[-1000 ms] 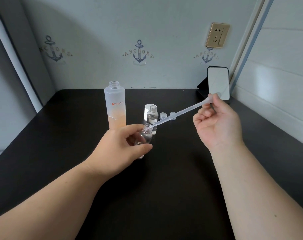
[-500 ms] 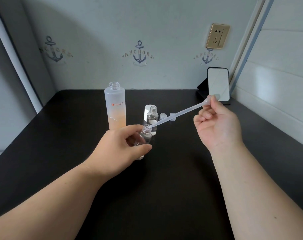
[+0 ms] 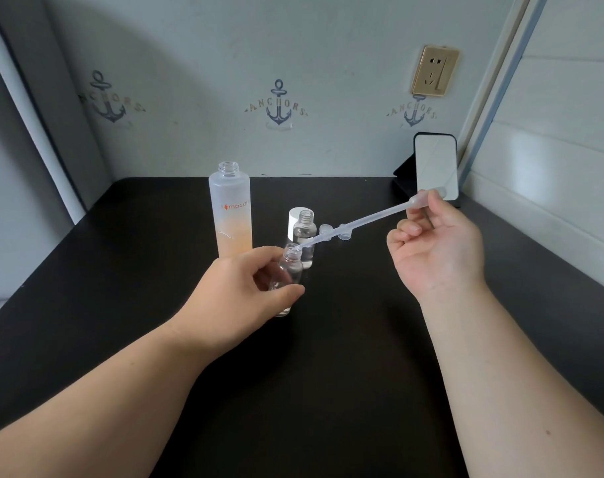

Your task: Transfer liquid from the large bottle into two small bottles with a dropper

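Resting dropper [image 3: 369,220] tip in small bottle [image 3: 291,270], left-hand fingers [image 3: 259,257] around it.

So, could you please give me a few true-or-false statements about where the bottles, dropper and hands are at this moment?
1. The left hand holds a small bottle. True.
2. The dropper tip is in the large bottle. False: it is at the held small bottle's mouth.
3. The right hand pinches the dropper's bulb end. True.
4. The large bottle is capped. False: its neck is open.
5. The second small bottle stands on the table. True.
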Tool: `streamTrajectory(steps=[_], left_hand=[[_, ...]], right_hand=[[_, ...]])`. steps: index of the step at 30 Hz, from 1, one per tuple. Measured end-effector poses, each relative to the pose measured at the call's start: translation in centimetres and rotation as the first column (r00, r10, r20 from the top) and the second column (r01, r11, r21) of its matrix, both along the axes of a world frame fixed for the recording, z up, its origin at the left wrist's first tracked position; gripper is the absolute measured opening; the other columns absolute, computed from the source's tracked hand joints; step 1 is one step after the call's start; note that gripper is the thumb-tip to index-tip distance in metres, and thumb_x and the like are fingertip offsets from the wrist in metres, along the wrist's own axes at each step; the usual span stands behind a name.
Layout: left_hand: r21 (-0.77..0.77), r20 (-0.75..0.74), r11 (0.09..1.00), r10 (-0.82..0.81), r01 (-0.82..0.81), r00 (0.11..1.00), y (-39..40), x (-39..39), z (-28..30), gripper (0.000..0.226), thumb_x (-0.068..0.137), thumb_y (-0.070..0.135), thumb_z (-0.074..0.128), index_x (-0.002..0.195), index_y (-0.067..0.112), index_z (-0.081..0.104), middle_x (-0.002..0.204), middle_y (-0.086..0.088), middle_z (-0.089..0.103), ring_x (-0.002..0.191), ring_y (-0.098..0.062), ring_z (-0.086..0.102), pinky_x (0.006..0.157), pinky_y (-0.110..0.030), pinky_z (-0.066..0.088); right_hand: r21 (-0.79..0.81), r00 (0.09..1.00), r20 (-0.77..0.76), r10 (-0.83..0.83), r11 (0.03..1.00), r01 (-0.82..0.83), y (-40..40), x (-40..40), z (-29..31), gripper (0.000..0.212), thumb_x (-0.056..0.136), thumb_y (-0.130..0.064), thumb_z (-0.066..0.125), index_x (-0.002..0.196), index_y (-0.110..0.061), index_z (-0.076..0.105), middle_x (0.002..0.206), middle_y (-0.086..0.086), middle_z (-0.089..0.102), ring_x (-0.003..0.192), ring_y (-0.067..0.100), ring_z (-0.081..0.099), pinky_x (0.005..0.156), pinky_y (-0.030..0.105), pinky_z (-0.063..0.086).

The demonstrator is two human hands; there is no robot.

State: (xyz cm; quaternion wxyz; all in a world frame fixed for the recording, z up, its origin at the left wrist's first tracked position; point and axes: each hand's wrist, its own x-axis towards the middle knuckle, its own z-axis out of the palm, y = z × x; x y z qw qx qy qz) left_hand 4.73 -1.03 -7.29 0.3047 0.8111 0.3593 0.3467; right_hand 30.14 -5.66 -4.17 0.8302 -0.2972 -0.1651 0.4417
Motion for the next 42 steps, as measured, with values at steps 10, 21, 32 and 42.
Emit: streamTrajectory(steps=[10, 21, 32, 42], left_hand=[[-0.019, -0.035, 1.000, -0.018, 0.018, 0.999, 0.2, 0.0, -0.1, 0.028, 0.075, 0.045, 0.083, 0.097, 0.040, 0.066, 0.092, 0.028, 0.069, 0.084, 0.003, 0.067, 0.071, -0.009, 0.049], [-0.004, 0.431, 0.976, 0.199, -0.219, 0.880, -0.3, -0.8, 0.6, 0.021, 0.092, 0.044, 0.055, 0.086, 0.030, 0.069, 0.080, 0.007, 0.069, 0.071, -0.009, 0.063, 0.063, -0.026, 0.051], [-0.216, 0.381, 0.922, 0.383, -0.322, 0.841, 1.9, -0.6, 0.0, 0.072, 0.083, 0.037, 0.078, 0.144, 0.032, 0.040, 0.125, 0.015, 0.057, 0.113, -0.002, 0.057, 0.083, -0.022, 0.046], [-0.181, 0.264, 0.923, 0.379, -0.340, 0.887, 2.4, -0.5, -0.4, 0.028, 0.086, 0.048, 0.074, 0.107, 0.050, 0.055, 0.097, 0.026, 0.066, 0.090, 0.006, 0.064, 0.071, -0.021, 0.049]], right_hand=[[-0.012, 0.998, -0.059, -0.034, 0.999, 0.033, 0.0, -0.1, -0.1, 0.010, 0.094, -0.017, 0.066, 0.087, -0.010, 0.068, 0.075, -0.001, 0.063, 0.055, 0.013, 0.050, 0.055, 0.022, 0.043], [0.058, 0.998, -0.049, -0.030, 0.998, 0.033, 0.0, -0.3, 0.0, 0.019, 0.092, -0.012, 0.066, 0.075, -0.007, 0.072, 0.078, 0.004, 0.069, 0.066, 0.015, 0.064, 0.061, 0.025, 0.050], [0.048, 0.999, -0.052, -0.009, 0.999, 0.012, 0.0, -0.4, -0.1, 0.013, 0.090, -0.010, 0.066, 0.079, -0.005, 0.072, 0.079, 0.005, 0.069, 0.067, 0.017, 0.066, 0.062, 0.026, 0.052], [0.065, 0.999, -0.040, 0.014, 0.998, -0.011, 0.0, -0.7, 0.1, 0.013, 0.093, -0.010, 0.067, 0.084, -0.004, 0.074, 0.084, 0.006, 0.072, 0.075, 0.016, 0.071, 0.067, 0.026, 0.055]])
